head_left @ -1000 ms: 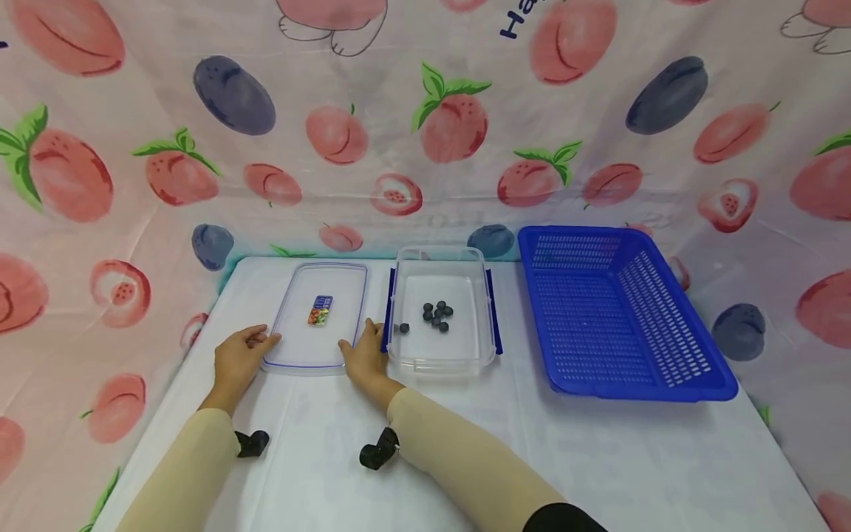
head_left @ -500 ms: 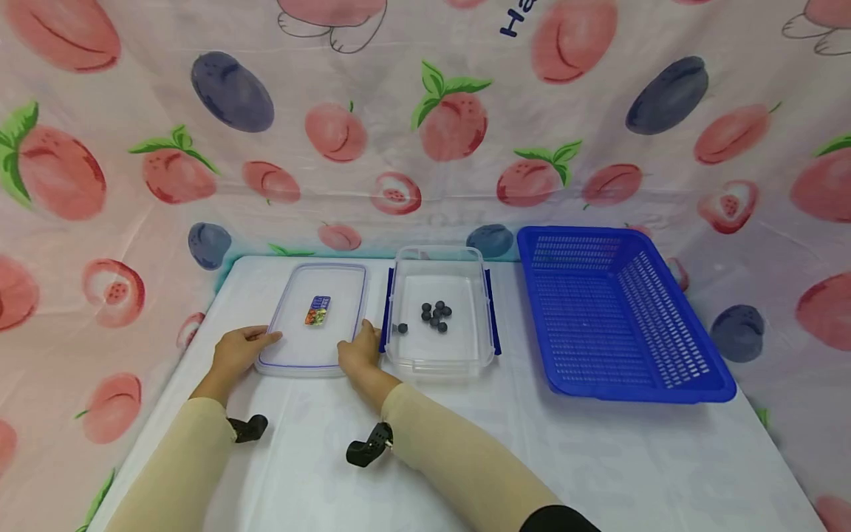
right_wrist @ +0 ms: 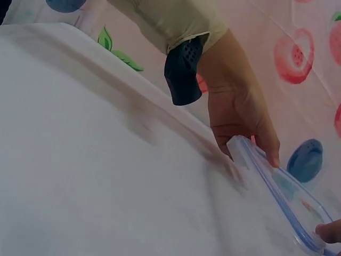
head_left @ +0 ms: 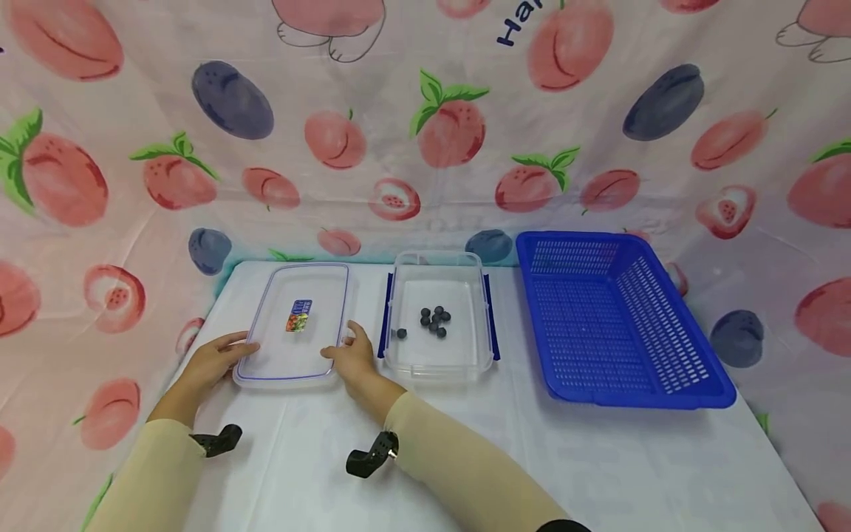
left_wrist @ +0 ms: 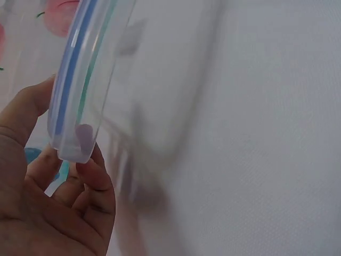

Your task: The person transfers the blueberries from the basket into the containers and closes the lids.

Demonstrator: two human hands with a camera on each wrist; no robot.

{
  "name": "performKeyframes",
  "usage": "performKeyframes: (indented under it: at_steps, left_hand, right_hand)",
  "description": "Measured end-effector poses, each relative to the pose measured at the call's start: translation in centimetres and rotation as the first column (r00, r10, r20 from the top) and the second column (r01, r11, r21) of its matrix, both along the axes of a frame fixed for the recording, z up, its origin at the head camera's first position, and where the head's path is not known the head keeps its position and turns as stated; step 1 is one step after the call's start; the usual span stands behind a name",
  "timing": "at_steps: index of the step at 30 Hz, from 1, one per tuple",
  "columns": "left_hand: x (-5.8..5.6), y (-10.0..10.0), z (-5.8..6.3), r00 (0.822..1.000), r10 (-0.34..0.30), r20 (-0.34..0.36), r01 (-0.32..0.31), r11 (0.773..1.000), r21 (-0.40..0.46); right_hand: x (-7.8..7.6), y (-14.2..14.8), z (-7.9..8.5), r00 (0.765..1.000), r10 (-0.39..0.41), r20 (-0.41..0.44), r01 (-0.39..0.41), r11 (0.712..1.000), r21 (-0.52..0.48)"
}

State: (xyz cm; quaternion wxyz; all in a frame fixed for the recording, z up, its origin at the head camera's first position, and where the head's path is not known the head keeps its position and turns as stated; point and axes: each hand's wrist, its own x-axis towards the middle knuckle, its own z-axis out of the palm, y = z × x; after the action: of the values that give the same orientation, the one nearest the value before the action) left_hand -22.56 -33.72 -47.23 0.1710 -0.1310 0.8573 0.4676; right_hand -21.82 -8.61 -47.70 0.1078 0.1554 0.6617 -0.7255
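A clear plastic lid (head_left: 282,380) with a blue seal line and a small coloured label (head_left: 299,315) is gripped by both hands. My left hand (head_left: 211,363) pinches its left edge near the front corner, thumb on top and fingers beneath. On the opposite edge, my right hand (head_left: 355,362) holds it with the thumb on top. In the left wrist view, the lid (left_wrist: 80,90) stands off the white cloth and casts a shadow. To the right sits a clear plastic box (head_left: 439,366) with blue side clips, holding several small dark berries (head_left: 433,321).
A blue perforated basket (head_left: 638,399) stands at the right of the table (head_left: 598,465), which has a white cover. Behind and beside the table hangs a fruit-print cloth (head_left: 399,96). Black wrist cameras (head_left: 372,454) jut from the sleeves.
Both hands have carried the lid left and slightly nearer the person, and its gap from the box has widened. The box, berries and basket have stayed in place.
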Motion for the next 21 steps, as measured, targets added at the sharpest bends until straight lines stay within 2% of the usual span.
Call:
performKeyframes:
  at_steps: [3, 6, 11, 15, 21]
  left_hand:
    - [0.5, -0.5, 0.5, 1.000, 0.002, 0.015, -0.003, 0.997, 0.075]
    - [0.9, -0.8, 1.2, 1.000, 0.004, 0.018, -0.005, 0.994, 0.108]
    - [1.4, -0.8, 2.5, 1.000, -0.008, -0.007, 0.009, 0.988, 0.156]
    - [1.8, -0.1, 3.5, 0.999, -0.021, -0.034, 0.027, 0.983, 0.183]
    - [2.3, 1.3, 4.8, 0.997, 0.001, -0.078, 0.015, 0.979, 0.202]
  right_hand:
    - [0.3, 0.1, 1.0, 0.999, 0.026, -0.022, -0.027, 0.999, -0.026]
    - [0.4, 0.3, 1.9, 0.999, 0.039, -0.035, -0.040, 0.999, -0.032]
    - [0.5, 1.1, 3.2, 0.995, 0.078, -0.062, -0.077, 0.997, 0.025]
    - [0.5, 2.3, 4.0, 0.990, 0.116, -0.074, -0.112, 0.992, 0.059]
    - [0.8, 3.9, 4.9, 0.981, 0.165, -0.098, -0.155, 0.982, 0.106]
